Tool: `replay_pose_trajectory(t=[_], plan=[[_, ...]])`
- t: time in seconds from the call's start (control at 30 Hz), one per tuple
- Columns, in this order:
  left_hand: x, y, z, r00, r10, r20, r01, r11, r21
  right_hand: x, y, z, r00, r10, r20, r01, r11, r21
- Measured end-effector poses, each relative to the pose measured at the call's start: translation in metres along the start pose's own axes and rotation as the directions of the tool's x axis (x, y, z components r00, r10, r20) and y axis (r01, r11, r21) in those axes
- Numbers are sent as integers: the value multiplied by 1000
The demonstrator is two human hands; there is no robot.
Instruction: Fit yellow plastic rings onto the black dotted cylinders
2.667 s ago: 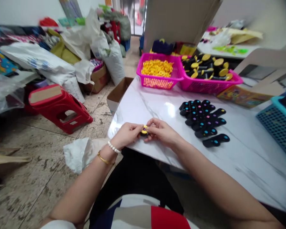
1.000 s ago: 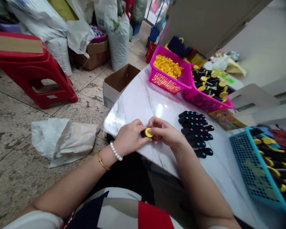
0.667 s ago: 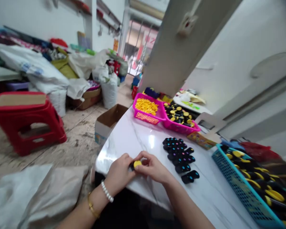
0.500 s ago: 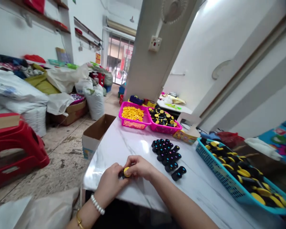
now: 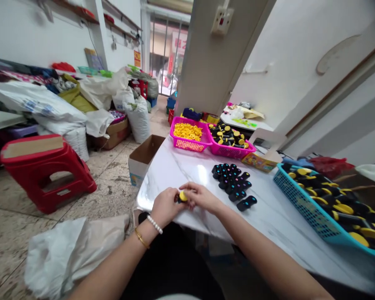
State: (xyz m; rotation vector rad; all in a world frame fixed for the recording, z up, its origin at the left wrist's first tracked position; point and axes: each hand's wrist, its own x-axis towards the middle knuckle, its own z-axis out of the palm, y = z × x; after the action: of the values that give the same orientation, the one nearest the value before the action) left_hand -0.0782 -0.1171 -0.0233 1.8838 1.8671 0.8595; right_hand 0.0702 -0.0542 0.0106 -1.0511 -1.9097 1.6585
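Note:
Near the table's front left edge, my left hand is closed around a small black-and-yellow plastic piece, whose round yellow disc faces up. My right hand meets it from the other side, fingers bent against the piece; the fingertips are partly hidden. To the right of my hands, several black pieces with coloured dots stand grouped on the white marbled table. At the back, one pink basket holds small yellow parts, and a second pink basket holds black-and-yellow pieces.
A blue basket full of black-and-yellow pieces stands at the table's right. Beside the table's left edge is an open cardboard box. A red stool and a white sack are on the floor to the left.
The camera view has tilted down and turned left, so everything sits farther right in it. My right hand's fingers have shifted on the piece; my left hand still holds it.

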Motion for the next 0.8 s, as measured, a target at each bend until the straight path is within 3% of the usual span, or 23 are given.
replay_pose_trajectory(t=[0.07,0.13,0.17,0.23,0.27,0.37,0.43,0.53,0.63,0.73,0.8], plan=[[0,0,-1,1000,19,21,-19,1000,-2,-10,-3,0,988,-152,-8,145,958,-245],[10,-2,-8,985,45,167,-38,998,-44,-15,-8,-4,960,-277,31,251,808,-533],[19,-3,-14,958,61,282,-38,996,-86,-13,-12,-11,952,-303,42,260,727,-635],[46,-2,-27,892,94,442,-9,982,-189,-3,-25,-33,947,-321,-13,211,652,-729],[63,0,-33,886,102,453,15,969,-247,5,-34,-50,939,-337,-72,174,643,-746],[116,10,-37,944,80,319,56,916,-396,37,-69,-117,861,-408,-303,63,677,-733],[145,14,-26,955,59,291,88,879,-468,58,-92,-164,799,-421,-429,14,726,-687],[164,14,0,957,30,287,139,822,-552,74,-111,-210,778,-387,-494,15,799,-602],[161,10,17,960,44,276,156,734,-660,75,-104,-210,818,-366,-443,76,833,-547],[154,6,15,948,65,310,206,618,-759,70,-79,-177,899,-329,-290,162,864,-478],[154,3,9,933,85,350,266,491,-829,69,-63,-152,932,-314,-182,213,879,-427]])
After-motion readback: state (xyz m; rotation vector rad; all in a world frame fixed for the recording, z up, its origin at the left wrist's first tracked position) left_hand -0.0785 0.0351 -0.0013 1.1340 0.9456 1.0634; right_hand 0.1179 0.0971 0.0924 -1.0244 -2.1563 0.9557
